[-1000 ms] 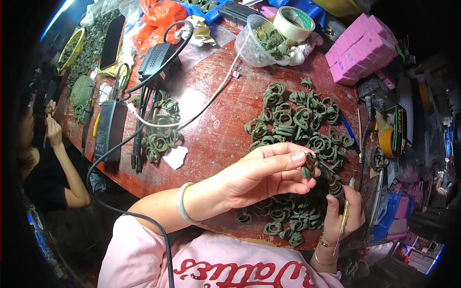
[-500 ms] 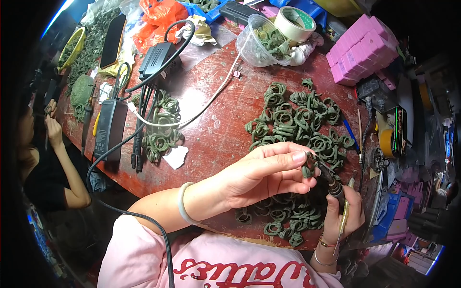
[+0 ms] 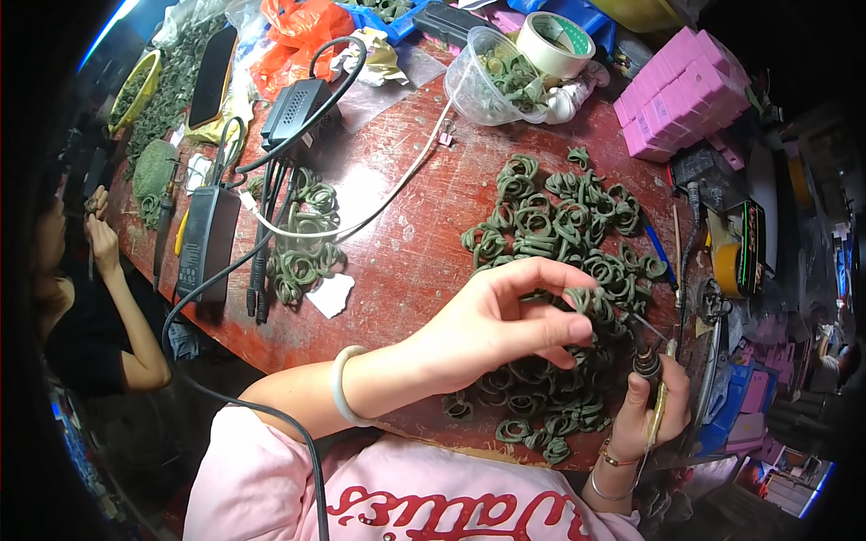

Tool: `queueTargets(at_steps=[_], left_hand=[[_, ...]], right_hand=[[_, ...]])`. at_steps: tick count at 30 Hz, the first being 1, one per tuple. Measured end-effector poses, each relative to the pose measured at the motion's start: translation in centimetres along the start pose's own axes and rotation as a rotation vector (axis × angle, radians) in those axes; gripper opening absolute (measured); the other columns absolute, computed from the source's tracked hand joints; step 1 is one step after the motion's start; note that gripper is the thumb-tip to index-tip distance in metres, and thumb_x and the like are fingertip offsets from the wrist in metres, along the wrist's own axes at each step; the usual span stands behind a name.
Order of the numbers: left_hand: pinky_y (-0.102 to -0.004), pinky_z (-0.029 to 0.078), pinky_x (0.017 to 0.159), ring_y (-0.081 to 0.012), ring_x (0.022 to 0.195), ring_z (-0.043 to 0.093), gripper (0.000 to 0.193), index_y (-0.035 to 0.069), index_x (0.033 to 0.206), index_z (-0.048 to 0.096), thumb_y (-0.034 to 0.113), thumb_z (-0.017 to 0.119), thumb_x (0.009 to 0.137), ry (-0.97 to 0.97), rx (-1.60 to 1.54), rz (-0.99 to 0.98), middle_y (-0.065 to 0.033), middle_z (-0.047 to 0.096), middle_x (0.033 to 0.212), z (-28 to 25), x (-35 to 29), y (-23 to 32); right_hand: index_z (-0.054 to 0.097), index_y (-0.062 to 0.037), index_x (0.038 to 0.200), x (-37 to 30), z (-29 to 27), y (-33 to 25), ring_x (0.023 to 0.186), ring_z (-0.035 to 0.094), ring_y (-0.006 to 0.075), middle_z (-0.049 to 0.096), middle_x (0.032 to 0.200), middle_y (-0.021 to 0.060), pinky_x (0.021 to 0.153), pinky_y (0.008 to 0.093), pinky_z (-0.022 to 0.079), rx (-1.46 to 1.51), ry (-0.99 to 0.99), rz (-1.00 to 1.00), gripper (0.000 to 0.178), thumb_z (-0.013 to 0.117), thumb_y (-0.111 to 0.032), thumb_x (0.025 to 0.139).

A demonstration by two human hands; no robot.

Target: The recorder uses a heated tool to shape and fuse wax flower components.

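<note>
My left hand (image 3: 492, 320) hovers over a heap of dark green rings (image 3: 532, 221), its thumb and index finger spread apart. Green rings lie right by those fingertips, and none is plainly gripped. To the right, my right hand (image 3: 654, 410) is closed round a pen-shaped tool with a dark ribbed collar (image 3: 647, 362). The same hand also holds a slim yellowish-handled pick (image 3: 661, 397), whose thin metal tip points up and left towards the rings. My left forearm and palm cover part of the heap.
A clear plastic tub (image 3: 492, 86) of green pieces and a tape roll (image 3: 555, 45) stand at the back. Pink blocks (image 3: 681, 95) are stacked back right. Black adapters (image 3: 206, 243) and cables cross the left, beside a smaller ring pile (image 3: 307, 261). Another person (image 3: 122, 307) sits far left.
My left thumb and index finger have parted, and the ring they held is no longer distinct from the heap. My right hand has drawn slightly down and right, taking its tools away from the left fingers.
</note>
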State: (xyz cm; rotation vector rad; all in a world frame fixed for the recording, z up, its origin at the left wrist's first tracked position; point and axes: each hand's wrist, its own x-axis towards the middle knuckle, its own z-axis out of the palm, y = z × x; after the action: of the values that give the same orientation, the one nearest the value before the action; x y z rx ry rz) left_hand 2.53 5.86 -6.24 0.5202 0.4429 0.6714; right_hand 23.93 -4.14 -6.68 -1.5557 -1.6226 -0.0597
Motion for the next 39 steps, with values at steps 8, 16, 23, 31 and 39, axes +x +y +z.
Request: queueTargets(at_steps=[8,16,23,31,39], left_hand=[[-0.0241,0.052,0.09,-0.0098,0.103,0.048,0.04,0.002,0.117,0.058,-0.008,0.069,0.081,0.14,0.683,0.438,-0.004,0.046,0.115,0.0,0.1,-1.0],[-0.0275,0.052,0.093,-0.0146,0.115,0.051,0.037,0.002,0.116,0.056,-0.009,0.066,0.082,0.157,0.663,0.47,-0.0057,0.048,0.119,-0.2,0.3,-1.3],[-0.0292,0.054,0.091,-0.0159,0.109,0.055,0.034,-0.001,0.114,0.052,-0.01,0.064,0.084,0.151,0.495,0.387,-0.0067,0.048,0.117,0.2,0.4,-1.3],[-0.0328,0.055,0.091,-0.021,0.105,0.063,0.021,0.001,0.099,0.048,-0.01,0.061,0.086,0.044,0.326,0.245,-0.01,0.06,0.105,-0.9,0.4,-1.9],[-0.0334,0.054,0.092,-0.0192,0.104,0.063,0.018,0.001,0.1,0.051,-0.006,0.062,0.088,0.005,0.196,0.211,-0.0092,0.062,0.104,-0.6,0.5,-1.6]], right_hand=[[0.063,0.0001,0.095,0.4,0.1,-0.3,0.062,0.059,0.0233,0.066,0.078,0.0086,0.057,0.0323,0.047,-0.012,-0.025,-0.035,0.035,0.076,-0.029,0.081],[0.063,-0.0009,0.095,0.6,0.2,-0.6,0.06,0.058,0.0241,0.067,0.078,0.0074,0.055,0.0323,0.047,-0.043,-0.061,-0.046,0.036,0.077,-0.03,0.08],[0.062,0.0014,0.098,0.2,-1.3,-0.1,0.071,0.059,0.0145,0.065,0.083,0.0079,0.07,0.0277,0.048,0.112,-0.035,0.248,0.025,0.073,-0.016,0.084],[0.057,0.0015,0.11,4.4,-1.5,-3.5,0.046,0.029,-0.0002,0.066,0.078,0.0091,0.045,0.0165,0.021,0.776,-0.173,0.579,0.025,0.06,-0.017,0.093],[0.061,0.0028,0.105,4.1,-0.6,-5.7,0.078,0.057,0.0148,0.065,0.086,0.0099,0.074,0.0262,0.045,0.547,-0.258,0.486,0.018,0.061,-0.007,0.09]])
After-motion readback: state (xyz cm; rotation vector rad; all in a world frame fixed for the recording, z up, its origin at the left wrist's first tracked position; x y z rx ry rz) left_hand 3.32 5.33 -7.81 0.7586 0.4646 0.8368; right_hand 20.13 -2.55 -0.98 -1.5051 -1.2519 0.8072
